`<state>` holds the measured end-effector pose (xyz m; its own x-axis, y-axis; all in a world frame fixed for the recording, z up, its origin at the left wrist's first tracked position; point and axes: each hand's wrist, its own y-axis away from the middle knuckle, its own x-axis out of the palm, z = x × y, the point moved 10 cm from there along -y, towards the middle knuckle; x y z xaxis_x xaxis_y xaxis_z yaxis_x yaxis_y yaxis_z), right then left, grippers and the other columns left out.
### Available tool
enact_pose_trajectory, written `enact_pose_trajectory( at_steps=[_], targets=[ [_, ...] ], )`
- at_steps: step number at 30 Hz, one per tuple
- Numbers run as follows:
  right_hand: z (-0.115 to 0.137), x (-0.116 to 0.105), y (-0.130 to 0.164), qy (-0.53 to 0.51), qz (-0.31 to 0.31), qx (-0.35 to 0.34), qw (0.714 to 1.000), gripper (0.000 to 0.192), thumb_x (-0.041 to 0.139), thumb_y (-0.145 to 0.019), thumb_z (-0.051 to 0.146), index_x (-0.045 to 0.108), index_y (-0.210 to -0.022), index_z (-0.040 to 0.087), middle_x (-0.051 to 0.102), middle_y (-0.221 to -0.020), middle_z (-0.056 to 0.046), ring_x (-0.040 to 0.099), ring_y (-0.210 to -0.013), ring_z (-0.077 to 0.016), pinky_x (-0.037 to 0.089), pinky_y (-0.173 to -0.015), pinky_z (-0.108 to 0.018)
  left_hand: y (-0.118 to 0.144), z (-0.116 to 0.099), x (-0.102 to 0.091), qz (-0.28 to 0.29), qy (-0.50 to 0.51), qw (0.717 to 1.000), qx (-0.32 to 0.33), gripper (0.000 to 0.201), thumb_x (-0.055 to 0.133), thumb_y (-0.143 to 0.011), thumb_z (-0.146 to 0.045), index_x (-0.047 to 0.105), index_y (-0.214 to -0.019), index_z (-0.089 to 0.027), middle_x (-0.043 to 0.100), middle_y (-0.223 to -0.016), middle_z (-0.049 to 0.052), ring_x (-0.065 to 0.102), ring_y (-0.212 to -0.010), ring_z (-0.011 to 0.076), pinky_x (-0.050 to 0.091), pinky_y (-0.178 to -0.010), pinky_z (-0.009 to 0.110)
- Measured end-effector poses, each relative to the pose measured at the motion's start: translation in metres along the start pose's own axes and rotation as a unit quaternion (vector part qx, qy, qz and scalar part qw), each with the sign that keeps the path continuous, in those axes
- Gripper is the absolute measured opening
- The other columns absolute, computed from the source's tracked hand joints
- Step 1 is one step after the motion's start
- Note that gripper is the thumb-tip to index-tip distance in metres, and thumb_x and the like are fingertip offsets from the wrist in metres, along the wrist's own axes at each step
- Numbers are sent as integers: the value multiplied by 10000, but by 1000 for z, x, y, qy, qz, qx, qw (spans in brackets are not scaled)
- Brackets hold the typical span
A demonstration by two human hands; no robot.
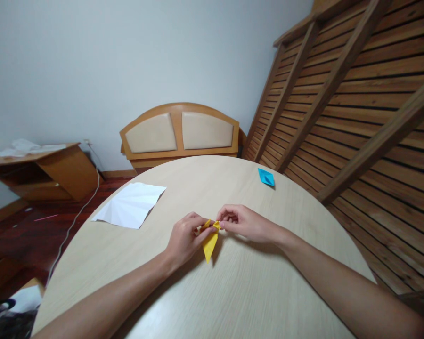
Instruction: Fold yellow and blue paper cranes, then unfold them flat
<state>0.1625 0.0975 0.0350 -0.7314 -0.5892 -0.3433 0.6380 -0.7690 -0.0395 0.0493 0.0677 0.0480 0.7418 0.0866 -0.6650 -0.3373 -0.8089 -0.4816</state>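
Observation:
A folded piece of yellow paper (209, 246) is held just above the middle of the round table, one pointed end hanging down toward me. My left hand (188, 237) pinches it from the left between thumb and fingers, covering part of the folds. From the right, my right hand (242, 221) grips a small upper corner of the same paper with thumb and forefinger. The finer folds between the fingertips are too small to make out.
On the pale round table (261, 282) lie a creased white sheet (131, 205) at the left and a folded blue paper (266, 177) at the far right. Behind stands a headboard (179, 129). Wooden slats (325, 94) lean at the right. A low cabinet (56, 172) is at left.

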Motion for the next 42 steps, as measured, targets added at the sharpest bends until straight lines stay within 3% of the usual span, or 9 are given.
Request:
enact_pose_trajectory(
  at_steps=[4, 11, 20, 29, 42],
  targets=[
    [15, -1, 4, 85, -9, -71, 994, 160, 656, -871, 250, 667, -1008, 168, 686, -946, -51, 610, -828, -151, 481, -748, -282, 0, 3, -2, -4, 13, 1000, -17, 141, 647, -920, -280, 757, -954, -199, 708, -782, 47, 598, -710, 168, 476, -615, 271],
    [26, -6, 7, 167, -41, -120, 978, 157, 672, -868, 238, 704, -1013, 188, 714, -921, -48, 634, -829, -164, 497, -778, -296, 0, 5, -3, -8, 25, 999, -22, 145, 640, -920, -280, 757, -956, -203, 720, -797, 54, 599, -710, 170, 484, -613, 279],
    [27, -8, 6, 157, -66, -111, 979, 138, 652, -871, 207, 728, -984, 182, 746, -925, -43, 680, -829, -157, 510, -765, -274, -1, 6, -4, -13, 35, 999, -23, 139, 632, -925, -261, 756, -954, -207, 718, -794, 46, 599, -720, 167, 481, -604, 260],
    [17, -8, 3, 115, -76, -47, 989, 92, 646, -831, 183, 731, -855, 156, 744, -847, -50, 669, -778, -163, 498, -715, -272, -1, 4, -7, -24, 37, 999, -32, 145, 631, -921, -266, 742, -868, -188, 699, -778, 37, 581, -707, 158, 452, -632, 260],
    [27, -2, 6, 130, -57, -93, 985, 82, 616, -845, 155, 692, -819, 172, 707, -819, -15, 645, -765, -145, 486, -724, -256, -2, 0, -6, -18, 57, 998, -18, 175, 605, -922, -277, 696, -807, -182, 654, -733, 21, 566, -739, 174, 426, -689, 291]
  ],
)
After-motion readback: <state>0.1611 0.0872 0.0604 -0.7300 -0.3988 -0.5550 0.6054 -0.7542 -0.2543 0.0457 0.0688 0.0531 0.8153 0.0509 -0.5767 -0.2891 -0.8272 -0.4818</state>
